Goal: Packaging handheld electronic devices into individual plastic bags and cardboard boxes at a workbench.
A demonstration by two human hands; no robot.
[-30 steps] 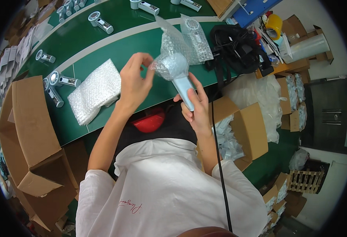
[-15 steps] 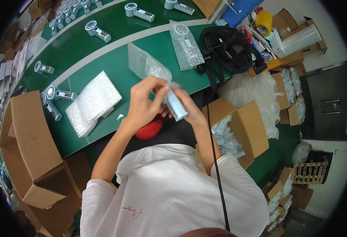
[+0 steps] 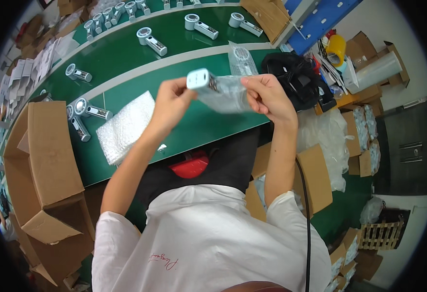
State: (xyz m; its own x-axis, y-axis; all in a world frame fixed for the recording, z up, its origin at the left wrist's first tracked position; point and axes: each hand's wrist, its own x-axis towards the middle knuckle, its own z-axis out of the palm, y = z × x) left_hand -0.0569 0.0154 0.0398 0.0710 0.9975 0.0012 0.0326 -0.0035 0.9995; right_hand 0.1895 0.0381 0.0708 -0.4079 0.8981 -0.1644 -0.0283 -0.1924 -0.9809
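Observation:
My left hand point(image 3: 170, 103) is closed near the handle end of a light-blue handheld fan point(image 3: 197, 79), which points toward the left. Most of the fan sits inside a clear bubble-wrap bag point(image 3: 230, 100), slightly blurred by motion. On the other side, my right hand point(image 3: 271, 97) pinches the bag between thumb and fingers. Both hands are above the green table point(image 3: 184, 131). A stack of bubble-wrap bags point(image 3: 126, 127) lies left of my left hand. Beyond my hands, a second bagged fan point(image 3: 242, 59) rests on the table, partly covered by the bag I hold.
Several bare fans point(image 3: 151, 41) lie along the green belt point(image 3: 121, 61) beyond the table. Open cardboard boxes point(image 3: 53, 151) stand at the left. A black bag with cables point(image 3: 293, 78) sits at the table's right end. Another open box point(image 3: 313, 180) is at my right side.
Both hands have moved up and apart, away from my body. The fan has turned from pointing toward me to lying nearly level, its handle end now at my left hand.

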